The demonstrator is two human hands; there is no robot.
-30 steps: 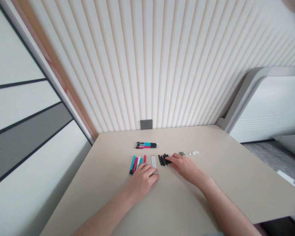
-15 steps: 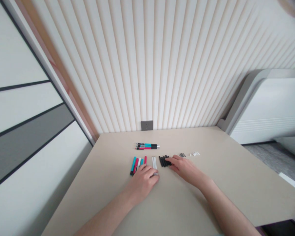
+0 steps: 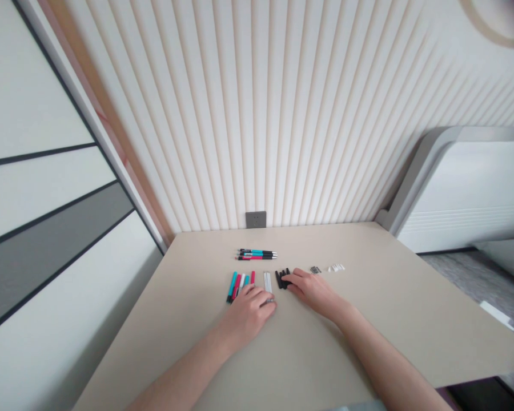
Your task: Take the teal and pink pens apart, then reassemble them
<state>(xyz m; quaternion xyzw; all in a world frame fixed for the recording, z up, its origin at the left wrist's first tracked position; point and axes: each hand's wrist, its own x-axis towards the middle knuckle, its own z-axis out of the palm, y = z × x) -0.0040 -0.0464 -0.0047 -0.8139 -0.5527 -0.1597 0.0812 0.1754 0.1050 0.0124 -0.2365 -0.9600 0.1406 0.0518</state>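
Observation:
My left hand lies palm down with its fingers loosely spread. It covers the near ends of several coloured pen barrels in blue, pink and white, and the near ends of the thin white refills. My right hand is bent over a row of short black pen grips, its thumb and fingertips closed around the right-hand ones. The fingers partly hide that row. Behind both hands lie three assembled pens, two blue and one pink, side by side.
Small dark parts, probably springs, and small white pieces lie right of the grips. The beige table meets a ribbed wall with a dark socket. A white cabinet stands left, a bed headboard right.
My right hand has shifted slightly left over the black pen grips, which now sit more closely bunched under its fingers. My left hand has hardly moved. The camera view has turned slightly.

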